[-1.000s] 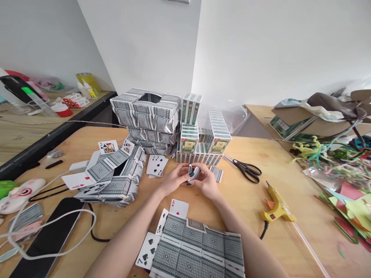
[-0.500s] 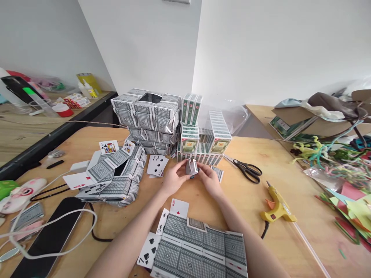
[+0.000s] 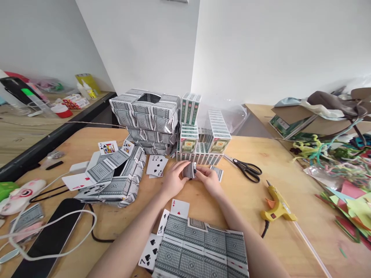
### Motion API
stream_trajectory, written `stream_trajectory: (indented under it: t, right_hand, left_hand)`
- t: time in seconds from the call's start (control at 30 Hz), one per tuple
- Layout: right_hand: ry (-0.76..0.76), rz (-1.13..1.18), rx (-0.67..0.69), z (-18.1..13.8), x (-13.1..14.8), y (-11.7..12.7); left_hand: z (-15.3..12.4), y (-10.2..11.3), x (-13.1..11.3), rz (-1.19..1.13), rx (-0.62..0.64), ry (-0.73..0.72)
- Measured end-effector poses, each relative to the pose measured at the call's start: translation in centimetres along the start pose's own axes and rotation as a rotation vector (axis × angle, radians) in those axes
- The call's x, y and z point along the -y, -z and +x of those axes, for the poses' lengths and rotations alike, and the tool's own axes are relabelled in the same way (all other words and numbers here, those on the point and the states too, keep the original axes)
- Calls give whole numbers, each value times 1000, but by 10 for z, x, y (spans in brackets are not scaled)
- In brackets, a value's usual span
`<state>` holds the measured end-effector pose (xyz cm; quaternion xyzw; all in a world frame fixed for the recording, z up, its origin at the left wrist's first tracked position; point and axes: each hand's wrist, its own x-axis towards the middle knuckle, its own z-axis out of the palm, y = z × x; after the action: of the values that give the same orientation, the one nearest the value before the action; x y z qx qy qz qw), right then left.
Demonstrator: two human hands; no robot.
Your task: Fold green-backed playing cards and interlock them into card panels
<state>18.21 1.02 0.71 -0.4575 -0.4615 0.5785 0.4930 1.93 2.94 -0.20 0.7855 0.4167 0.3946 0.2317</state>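
Note:
My left hand [image 3: 173,180] and my right hand [image 3: 209,179] meet at the middle of the wooden table [image 3: 292,193], both closed round a folded playing card [image 3: 190,170] with a grey patterned back. The card sits low, close to the tabletop, just in front of the stacked card boxes [image 3: 203,144]. A flat panel of joined cards [image 3: 199,249] lies near me between my forearms, with a red ace [image 3: 179,207] at its far edge. Loose spade cards [image 3: 156,165] lie left of my hands.
Card-built boxes [image 3: 146,116] stand at the back, a collapsed one [image 3: 116,179] at left. Scissors [image 3: 246,168] and a yellow glue gun [image 3: 276,207] lie to the right, paper scraps [image 3: 344,181] beyond. A phone [image 3: 48,239] and white cable [image 3: 58,231] lie at left.
The folded card was raised and turned between my fingers, then brought down toward the table. My hands have closed in over it and shifted slightly away from me.

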Motion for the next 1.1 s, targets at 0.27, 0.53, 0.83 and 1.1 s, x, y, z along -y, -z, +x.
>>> stream_trajectory:
  t: [0.27,0.53,0.83,1.1]
  right_hand:
    - [6,-3,-11,0,-2,-1]
    - [-40,21,10,2,-3,2]
    - [-72,-13,-67,5,-7,2]
    - [-65,-44,-114,4,-7,0]
  left_hand:
    - [0,0,-2,9,7,-23]
    - [-1,-1,-3,17,0,-36]
    - [-2,-1,-4,63,-13,-49]
    - [-2,-1,-5,72,-12,-57]
